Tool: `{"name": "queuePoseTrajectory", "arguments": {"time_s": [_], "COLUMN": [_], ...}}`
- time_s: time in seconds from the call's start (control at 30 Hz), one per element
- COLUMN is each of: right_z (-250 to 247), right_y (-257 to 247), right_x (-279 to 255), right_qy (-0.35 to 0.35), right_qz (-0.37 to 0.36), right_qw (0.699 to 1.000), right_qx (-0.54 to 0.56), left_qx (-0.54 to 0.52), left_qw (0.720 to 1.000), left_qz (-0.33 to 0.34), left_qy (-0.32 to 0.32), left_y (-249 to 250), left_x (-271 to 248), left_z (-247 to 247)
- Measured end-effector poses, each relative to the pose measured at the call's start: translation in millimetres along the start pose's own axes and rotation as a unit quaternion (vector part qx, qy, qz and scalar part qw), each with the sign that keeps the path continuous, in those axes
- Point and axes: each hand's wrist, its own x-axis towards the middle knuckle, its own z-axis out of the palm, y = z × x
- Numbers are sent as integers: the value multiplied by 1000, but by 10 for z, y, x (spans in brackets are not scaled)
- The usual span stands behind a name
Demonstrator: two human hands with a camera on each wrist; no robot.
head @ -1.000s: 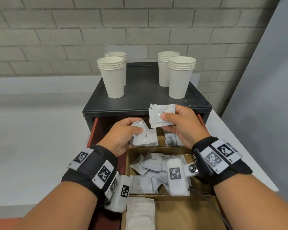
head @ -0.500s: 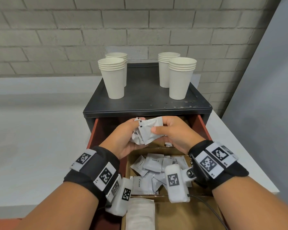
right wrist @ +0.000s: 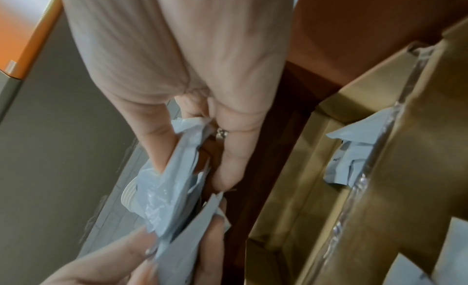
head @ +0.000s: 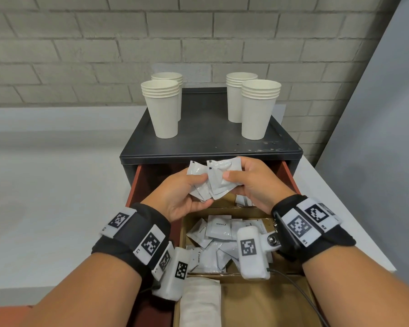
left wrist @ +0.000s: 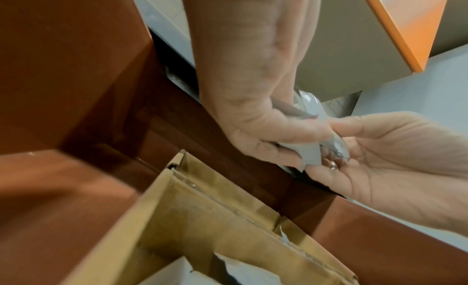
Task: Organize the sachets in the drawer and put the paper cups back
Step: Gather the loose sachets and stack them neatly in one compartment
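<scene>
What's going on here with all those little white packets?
A person is sorting sachets. Both the left hand and the right hand hold one bunch of them above the open drawer. More sachets lie loose in a cardboard tray inside it. Four stacks of paper cups stand on the cabinet top, not yet put back.
</scene>
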Motion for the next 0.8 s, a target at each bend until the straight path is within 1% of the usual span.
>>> {"name": "queuePoseTrajectory", "arguments": {"time_s": [0.17, 0.33, 0.5, 0.67, 0.73, 0.77, 0.8], "right_z": [-62, -105, -166, -140, -125, -125, -124], "right_y": [-29, -38, -70, -73, -58, -50, -45], "right_x": [-3, 2, -21, -40, -33, -28, -23], "right_qy": [39, 59, 64, 42, 57, 74, 97], "right_qz": [1, 7, 19, 1, -11, -19, -27], "right_qw": [999, 998, 998, 999, 998, 996, 988], "right_qx": [37, 30, 18, 12, -16, -55, -118], "left_qx": [-7, -3, 3, 26, 37, 42, 48], "left_qw": [999, 998, 996, 995, 993, 992, 991], "left_qz": [7, 14, 29, 33, 39, 42, 46], "left_qy": [39, 56, 82, 89, 101, 109, 118], "left_y": [61, 87, 73, 54, 52, 50, 50], "left_x": [-12, -3, 25, 33, 36, 42, 49], "left_z": [-46, -70, -73, -55, -59, -67, -77]}}
